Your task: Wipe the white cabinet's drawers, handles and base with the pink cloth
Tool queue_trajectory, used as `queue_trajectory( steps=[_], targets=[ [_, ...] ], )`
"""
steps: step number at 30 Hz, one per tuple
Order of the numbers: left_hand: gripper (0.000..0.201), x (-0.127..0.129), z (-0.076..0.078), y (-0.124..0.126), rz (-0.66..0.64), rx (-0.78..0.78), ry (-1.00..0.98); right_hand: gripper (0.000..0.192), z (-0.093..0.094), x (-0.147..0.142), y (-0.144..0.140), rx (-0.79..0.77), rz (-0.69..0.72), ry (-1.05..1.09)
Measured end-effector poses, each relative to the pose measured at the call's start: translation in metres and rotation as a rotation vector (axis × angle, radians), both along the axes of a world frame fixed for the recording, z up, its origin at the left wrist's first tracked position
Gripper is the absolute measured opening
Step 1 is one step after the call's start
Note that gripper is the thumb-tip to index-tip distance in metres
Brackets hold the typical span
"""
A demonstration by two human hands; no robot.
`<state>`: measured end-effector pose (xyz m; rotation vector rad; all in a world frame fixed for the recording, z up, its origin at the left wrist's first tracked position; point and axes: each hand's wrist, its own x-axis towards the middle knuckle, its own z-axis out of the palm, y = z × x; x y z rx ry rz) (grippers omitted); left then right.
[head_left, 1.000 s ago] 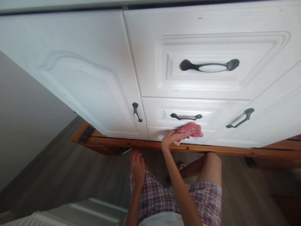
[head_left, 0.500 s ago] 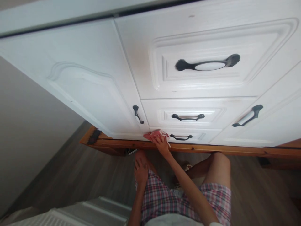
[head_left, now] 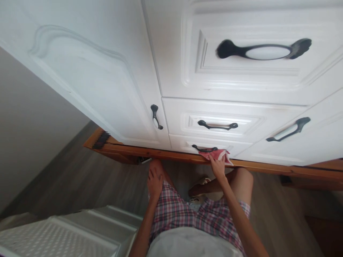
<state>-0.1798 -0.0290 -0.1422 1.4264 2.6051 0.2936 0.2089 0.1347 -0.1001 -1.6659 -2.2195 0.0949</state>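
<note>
Right hand (head_left: 218,167) presses a red cloth (head_left: 217,155) on the bottom drawer's (head_left: 184,144) lower edge, centre frame. Left hand (head_left: 154,180) rests flat on the knee (head_left: 157,167), gripping nothing. Bare floor (head_left: 88,185) lies lower left.

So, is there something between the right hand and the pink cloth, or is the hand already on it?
Nothing visible stands between them. The right hand presses directly on the pink cloth, against the bottom drawer front beside its dark handle.

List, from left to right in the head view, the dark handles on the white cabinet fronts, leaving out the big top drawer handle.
Door handle → bottom drawer handle → middle drawer handle → right door handle.
</note>
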Motion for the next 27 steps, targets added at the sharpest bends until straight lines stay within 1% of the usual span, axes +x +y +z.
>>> queue_trajectory(
  steps=[2, 4, 8, 11, 13, 15, 16, 18, 20, 21, 24, 26, 27],
  targets=[
    [0.066, 0.001, 0.001, 0.001, 0.002, 0.001, -0.007, 0.052, -0.001, 0.016, -0.004, 0.055, 0.017, -0.015],
    [0.066, 0.002, 0.002, 0.001, 0.008, 0.005, -0.007, 0.051, -0.001, 0.025, -0.008, 0.117, -0.001, -0.017],
    [0.065, 0.003, 0.003, -0.001, 0.013, -0.001, 0.011, 0.042, 0.002, 0.033, -0.005, 0.273, -0.159, 0.059],
    [0.063, 0.004, 0.001, 0.0, 0.01, -0.022, 0.044, 0.034, 0.002, 0.031, 0.003, 0.345, -0.251, 0.163],
    [0.064, 0.004, -0.003, 0.002, 0.018, -0.038, 0.074, 0.037, 0.003, 0.024, 0.008, 0.374, -0.297, 0.228],
    [0.065, 0.003, -0.007, 0.003, 0.022, -0.058, 0.095, 0.05, 0.011, 0.015, 0.011, 0.393, -0.341, 0.314],
    [0.065, 0.002, -0.008, 0.004, 0.022, -0.067, 0.101, 0.059, 0.018, 0.01, 0.011, 0.404, -0.369, 0.381],
    [0.066, 0.001, -0.011, 0.004, 0.019, -0.08, 0.107, 0.08, 0.041, -0.001, 0.012, 0.429, -0.42, 0.516],
    [0.065, -0.001, -0.012, 0.004, 0.014, -0.081, 0.111, 0.098, 0.071, -0.015, 0.012, 0.445, -0.462, 0.648],
    [0.065, -0.001, -0.012, 0.004, 0.011, -0.079, 0.113, 0.103, 0.087, -0.023, 0.012, 0.448, -0.481, 0.705],
    [0.065, -0.001, -0.011, 0.005, 0.005, -0.071, 0.114, 0.104, 0.132, -0.059, 0.013, 0.439, -0.549, 0.878],
    [0.065, 0.0, -0.009, 0.006, 0.009, -0.07, 0.113, 0.104, 0.15, -0.092, 0.013, 0.439, -0.553, 0.901],
    [0.065, 0.0, -0.008, 0.006, 0.011, -0.071, 0.111, 0.103, 0.155, -0.111, 0.014, 0.422, -0.553, 0.883]
  ],
)
